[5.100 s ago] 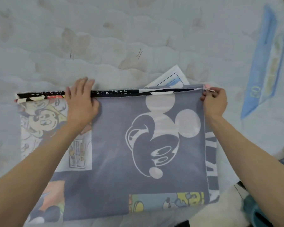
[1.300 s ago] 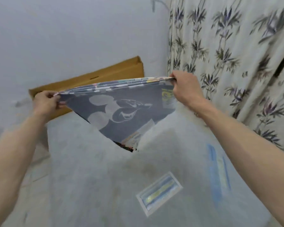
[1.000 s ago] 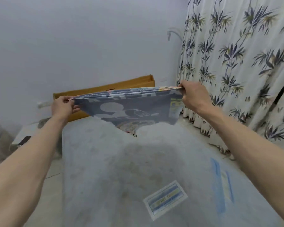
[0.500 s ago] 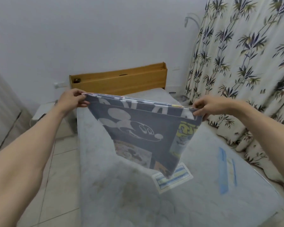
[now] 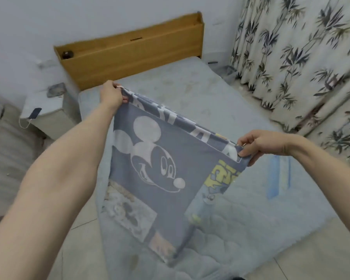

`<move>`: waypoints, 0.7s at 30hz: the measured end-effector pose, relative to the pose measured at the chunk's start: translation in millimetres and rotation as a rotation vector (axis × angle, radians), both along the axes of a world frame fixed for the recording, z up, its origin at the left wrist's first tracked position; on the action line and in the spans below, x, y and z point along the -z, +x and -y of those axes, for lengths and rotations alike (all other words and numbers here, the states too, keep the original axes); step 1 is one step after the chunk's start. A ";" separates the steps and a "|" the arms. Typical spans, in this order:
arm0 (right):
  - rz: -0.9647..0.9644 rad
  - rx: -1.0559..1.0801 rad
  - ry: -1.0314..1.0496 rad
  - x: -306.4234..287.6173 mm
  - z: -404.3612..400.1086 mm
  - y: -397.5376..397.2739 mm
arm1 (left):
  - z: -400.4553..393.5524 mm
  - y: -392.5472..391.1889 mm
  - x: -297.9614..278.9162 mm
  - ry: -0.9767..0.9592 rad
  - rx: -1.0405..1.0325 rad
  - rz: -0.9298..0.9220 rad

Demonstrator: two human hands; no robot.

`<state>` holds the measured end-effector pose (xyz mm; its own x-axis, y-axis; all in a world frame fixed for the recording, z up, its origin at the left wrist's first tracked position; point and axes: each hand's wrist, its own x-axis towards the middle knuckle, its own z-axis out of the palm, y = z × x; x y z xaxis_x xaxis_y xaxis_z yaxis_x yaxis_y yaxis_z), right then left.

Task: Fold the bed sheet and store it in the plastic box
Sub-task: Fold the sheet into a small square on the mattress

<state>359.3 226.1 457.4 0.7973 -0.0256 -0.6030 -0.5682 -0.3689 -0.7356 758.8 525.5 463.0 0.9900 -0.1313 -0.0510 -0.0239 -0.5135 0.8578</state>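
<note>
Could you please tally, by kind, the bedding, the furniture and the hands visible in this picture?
Bedding: 2, grey cartoon-print folded bed sheet, pale quilted mattress
Furniture: 2, light wooden headboard, pale bedside cabinet
Hands: 2, left hand, right hand, each pinching a top sheet corner
Total: 6

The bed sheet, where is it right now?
The bed sheet hangs mid-view above the mattress, its top corners pinched by the left hand and right hand.

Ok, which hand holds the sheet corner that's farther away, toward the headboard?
The left hand: it grips the bed sheet corner up by the wooden headboard. The right hand pinches the nearer, lower corner.
</note>
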 end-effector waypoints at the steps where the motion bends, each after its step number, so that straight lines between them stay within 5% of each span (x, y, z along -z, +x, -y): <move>1: -0.020 0.033 0.011 24.6 14.2 -8.5 | 30.7 -0.3 18.8 0.064 0.028 0.012; 5: -0.121 0.127 0.045 132.7 71.2 -38.6 | 159.5 -13.4 114.9 0.263 0.120 -0.002; 12: -0.298 0.299 -0.298 295.1 194.1 -81.4 | 349.9 -57.6 297.3 0.346 0.289 -0.157; 16: -0.370 0.198 -0.538 323.6 233.6 -89.3 | 385.8 -55.3 338.7 0.314 0.376 -0.205; 21: -0.137 -0.044 -0.752 333.2 180.3 -71.9 | 348.2 -25.3 361.8 0.201 0.357 -0.303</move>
<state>287.4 45.8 124.2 0.7265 -0.4380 -0.5295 -0.6092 -0.7670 -0.2014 733.5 177.2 101.2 0.8219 -0.4169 -0.3882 0.0065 -0.6745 0.7383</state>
